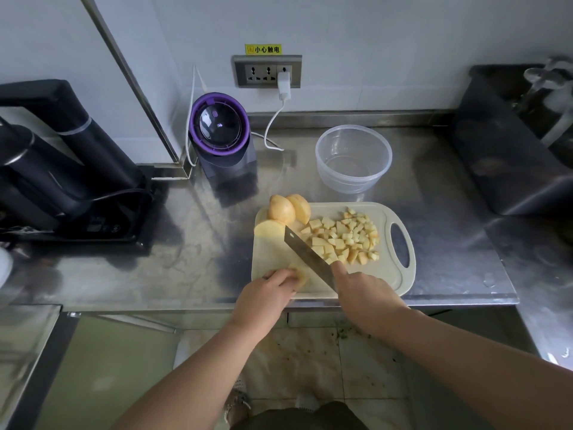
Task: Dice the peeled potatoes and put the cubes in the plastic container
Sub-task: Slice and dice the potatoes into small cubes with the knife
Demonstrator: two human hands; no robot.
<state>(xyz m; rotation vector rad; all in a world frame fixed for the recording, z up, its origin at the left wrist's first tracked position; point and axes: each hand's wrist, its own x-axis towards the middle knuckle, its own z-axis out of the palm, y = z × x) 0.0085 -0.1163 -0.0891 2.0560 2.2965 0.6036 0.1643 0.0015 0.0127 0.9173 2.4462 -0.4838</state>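
Note:
A pale cutting board (pixel 387 283) lies on the steel counter. A heap of potato cubes (pixel 344 237) covers its right half. Two peeled potato halves (pixel 288 208) and a flat potato piece (pixel 267 228) sit at its far left corner. My left hand (pixel 269 294) grips a potato piece (pixel 301 280) at the board's near edge. My right hand (pixel 362 291) holds the knife (pixel 307 252), its blade slanting up-left across the board just right of that piece. The clear plastic container (pixel 353 159) stands beyond the board with nothing in it.
A purple-rimmed appliance (pixel 220 131) stands left of the container, and a white charger cable (pixel 273 125) runs down from the wall socket. Black kettles (pixel 55 162) sit on a base at far left. A dark bin (pixel 508 144) occupies the right. The counter's front edge runs just below the board.

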